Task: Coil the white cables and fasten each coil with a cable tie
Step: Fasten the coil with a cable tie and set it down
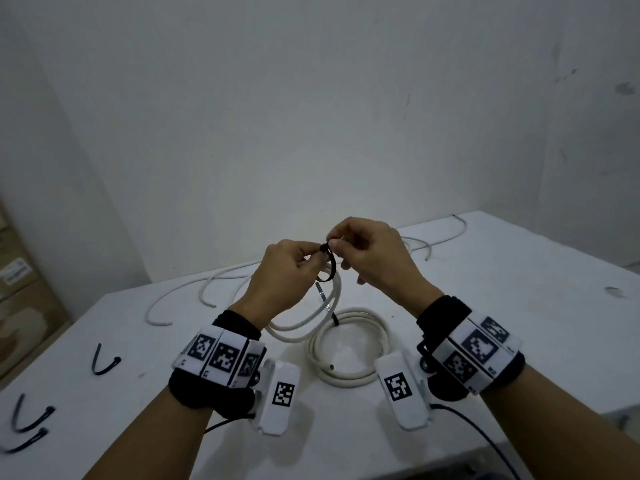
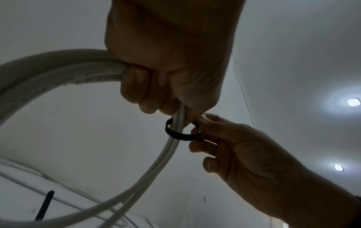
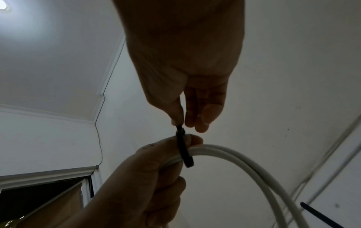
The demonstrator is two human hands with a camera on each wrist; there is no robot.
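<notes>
Above the white table (image 1: 519, 306), both our hands are raised and meet at one point. Our left hand (image 1: 284, 271) has its fingers curled round a held coil (image 1: 304, 320) of white cable, gripping the bundled strands near the top of the loop; the left wrist view shows the strands running through the closed fist and out below it. A black cable tie (image 1: 329, 268) is looped loosely around those strands just beside the left fingers (image 2: 136, 92), with slack between band and cable. Our right hand (image 1: 374, 251) pinches the tie's free end between thumb and forefinger, right at the tie's head; the other right fingers (image 3: 207, 111) hang loosely curled, touching nothing we can see. The lower part of the held coil hangs down toward the table; we cannot tell whether it touches.

On the table between our wrists lies a finished coil (image 1: 349, 348), flat, with a black tie around it at its far side. Loose white cables (image 1: 207, 285) sprawl farther back and left, more at the far right. Spare black ties (image 1: 104, 362) lie bent near the left edge, well apart from the coils. Cardboard boxes (image 1: 20, 292) stand off to the left, beyond the table.
</notes>
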